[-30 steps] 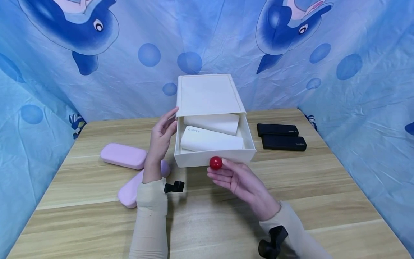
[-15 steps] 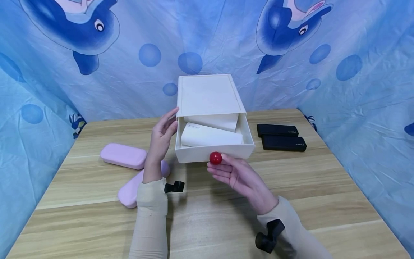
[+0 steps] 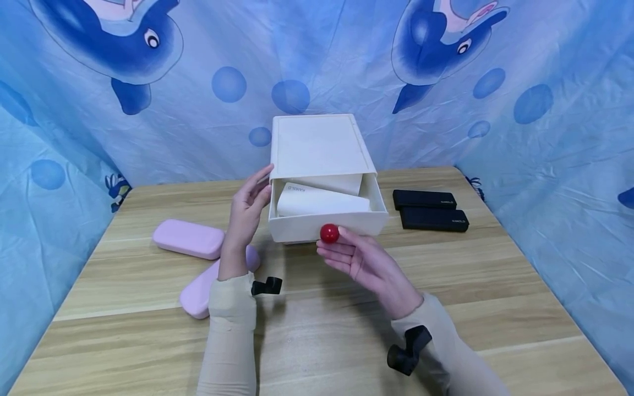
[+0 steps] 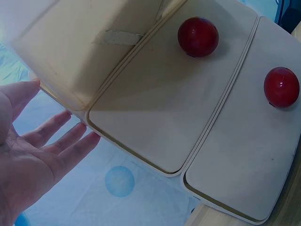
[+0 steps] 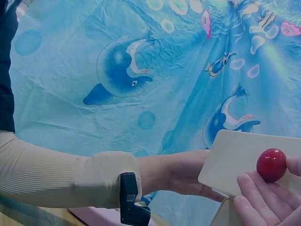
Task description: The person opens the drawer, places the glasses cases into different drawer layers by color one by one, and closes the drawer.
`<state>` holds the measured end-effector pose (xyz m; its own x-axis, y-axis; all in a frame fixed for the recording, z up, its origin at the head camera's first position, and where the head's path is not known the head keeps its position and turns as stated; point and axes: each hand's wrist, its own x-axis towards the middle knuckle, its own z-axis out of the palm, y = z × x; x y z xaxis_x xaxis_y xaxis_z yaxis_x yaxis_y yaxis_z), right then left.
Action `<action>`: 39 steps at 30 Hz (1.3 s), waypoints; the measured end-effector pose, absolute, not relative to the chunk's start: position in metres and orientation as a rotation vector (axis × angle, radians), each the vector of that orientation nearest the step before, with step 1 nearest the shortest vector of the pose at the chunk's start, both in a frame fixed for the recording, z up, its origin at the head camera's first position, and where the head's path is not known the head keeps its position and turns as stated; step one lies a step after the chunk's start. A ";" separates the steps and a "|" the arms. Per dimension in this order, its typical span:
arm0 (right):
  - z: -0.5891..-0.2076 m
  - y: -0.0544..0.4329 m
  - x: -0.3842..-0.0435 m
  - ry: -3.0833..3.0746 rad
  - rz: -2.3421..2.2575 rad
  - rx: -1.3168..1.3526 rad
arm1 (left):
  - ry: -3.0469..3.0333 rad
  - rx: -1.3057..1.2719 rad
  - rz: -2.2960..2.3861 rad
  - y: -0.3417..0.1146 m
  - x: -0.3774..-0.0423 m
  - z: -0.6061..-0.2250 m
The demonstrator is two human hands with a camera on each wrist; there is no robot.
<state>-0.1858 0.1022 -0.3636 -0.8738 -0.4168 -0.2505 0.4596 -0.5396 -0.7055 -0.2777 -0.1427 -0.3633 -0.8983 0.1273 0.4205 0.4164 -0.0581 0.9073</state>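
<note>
A white drawer cabinet stands at the back of the table with its top drawer part-way out. Two white KANGLD-type printed cases lie inside that drawer, the rear one mostly under the cabinet top. On the drawer front is a round red knob, held between thumb and fingers of my right hand. My left hand rests its fingertips along the cabinet's left side, fingers spread. In the left wrist view, two lower drawers sit closed, each with a red knob.
Two lilac glasses cases lie at the left, one partly behind my left forearm. A pair of black cases overlaps at the right of the cabinet. A blue dolphin-print curtain hangs behind the wooden table.
The top drawer has slid further into the cabinet, with my right hand moving away from me at its knob. More of the rear white case is covered. My left hand stays in place.
</note>
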 end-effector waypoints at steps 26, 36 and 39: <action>-0.359 0.101 -0.209 1.113 -2.417 0.078 | -2.010 -0.592 -2.047 -0.142 -0.278 -0.363; -0.360 0.099 -0.220 1.120 -2.422 0.068 | -2.034 -0.579 -2.017 -0.143 -0.279 -0.365; -0.361 0.099 -0.223 1.108 -2.429 0.086 | -2.035 -0.574 -2.013 -0.143 -0.279 -0.365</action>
<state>-0.2226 0.0986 -0.3607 -0.8895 -0.3868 -0.2432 0.4372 -0.5660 -0.6989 -0.2794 -0.1431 -0.3649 -0.8991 0.1193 0.4211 0.4224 -0.0157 0.9063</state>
